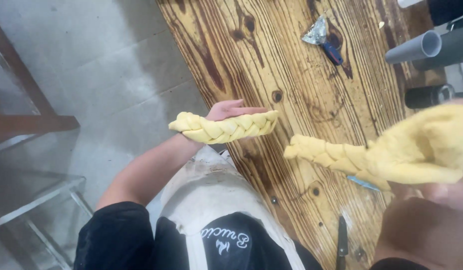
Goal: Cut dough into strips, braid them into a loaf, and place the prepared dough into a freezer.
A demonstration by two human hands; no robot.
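Observation:
My left hand (231,109) is stretched out palm up over the near edge of the wooden table (271,55). A short yellow braided dough piece (224,127) lies across its palm and wrist. My right hand (444,192) is close to the camera at the right and mostly hidden under a second, longer braided dough piece (371,155). That piece widens into a thick unbraided mass near my hand, and its braided tip points left above the table.
A metal scraper with a blue handle (322,40) lies at the far side of the table. Grey tubes (416,48) and a dark cylinder (429,96) sit at the right. A black knife (342,240) lies near me. A metal frame (36,195) stands on the floor at left.

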